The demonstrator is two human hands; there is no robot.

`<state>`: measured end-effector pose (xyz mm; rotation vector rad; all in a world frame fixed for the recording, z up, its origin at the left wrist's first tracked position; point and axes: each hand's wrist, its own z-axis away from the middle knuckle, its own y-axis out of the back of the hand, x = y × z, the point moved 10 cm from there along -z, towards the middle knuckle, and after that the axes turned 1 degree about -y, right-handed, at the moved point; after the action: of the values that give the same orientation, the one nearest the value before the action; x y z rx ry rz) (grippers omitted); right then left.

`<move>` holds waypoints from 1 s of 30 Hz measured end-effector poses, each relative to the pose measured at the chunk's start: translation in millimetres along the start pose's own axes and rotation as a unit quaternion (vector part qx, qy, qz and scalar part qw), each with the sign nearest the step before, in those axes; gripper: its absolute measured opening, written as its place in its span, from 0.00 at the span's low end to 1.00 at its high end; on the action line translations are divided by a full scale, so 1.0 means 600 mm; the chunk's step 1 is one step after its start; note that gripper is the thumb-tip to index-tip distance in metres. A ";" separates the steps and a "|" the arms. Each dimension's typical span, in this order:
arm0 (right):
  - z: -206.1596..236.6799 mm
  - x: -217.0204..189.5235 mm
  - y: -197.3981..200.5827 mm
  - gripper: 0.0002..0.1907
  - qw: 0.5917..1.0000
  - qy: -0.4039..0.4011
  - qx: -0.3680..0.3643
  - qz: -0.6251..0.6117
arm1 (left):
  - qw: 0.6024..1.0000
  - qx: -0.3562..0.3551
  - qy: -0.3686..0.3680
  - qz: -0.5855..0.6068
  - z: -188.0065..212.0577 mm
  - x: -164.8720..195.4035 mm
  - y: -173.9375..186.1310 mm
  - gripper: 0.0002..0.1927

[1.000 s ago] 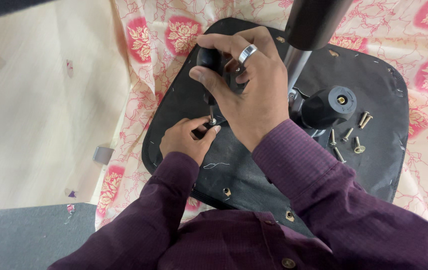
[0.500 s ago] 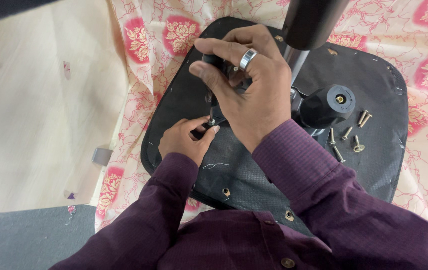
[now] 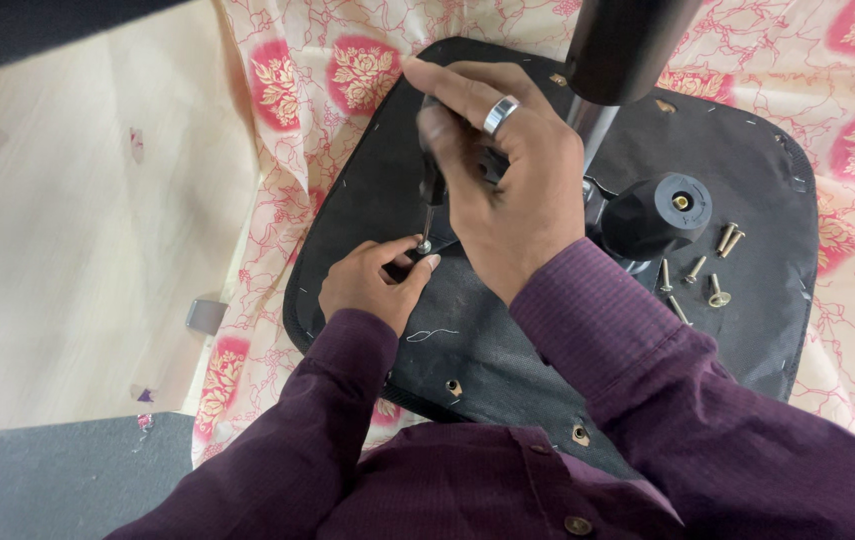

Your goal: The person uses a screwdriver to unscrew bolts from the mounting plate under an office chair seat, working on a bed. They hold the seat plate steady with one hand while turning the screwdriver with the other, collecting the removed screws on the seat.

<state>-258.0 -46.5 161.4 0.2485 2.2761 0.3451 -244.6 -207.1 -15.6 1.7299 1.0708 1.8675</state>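
Screwdriver, dark-handled with a thin metal shaft, stands nearly upright in the right hand, whose ringed fingers close around the handle and hide most of it. Its tip meets a small bright screw pinched by the left hand just below. Both rest on the black fabric-covered chair seat underside. Right of the hands lie loose brassy screws beside a round black knob. What the screw enters cannot be made out.
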 end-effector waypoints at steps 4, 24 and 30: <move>-0.003 0.009 -0.007 0.13 0.999 -0.034 -0.016 0.005 | 1.000 -0.010 0.007 0.007 0.000 0.000 -0.001 0.17; -0.006 0.015 -0.007 0.18 0.998 -0.049 -0.014 0.037 | 1.000 -0.002 -0.005 -0.001 -0.002 0.001 0.001 0.17; -0.005 -0.003 -0.007 0.21 1.000 0.008 -0.015 0.008 | 1.000 -0.003 -0.002 -0.003 -0.001 -0.001 -0.002 0.17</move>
<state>-259.6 -51.5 163.3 0.2488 2.2843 0.3904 -245.5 -207.1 -16.8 1.7248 1.0674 1.8608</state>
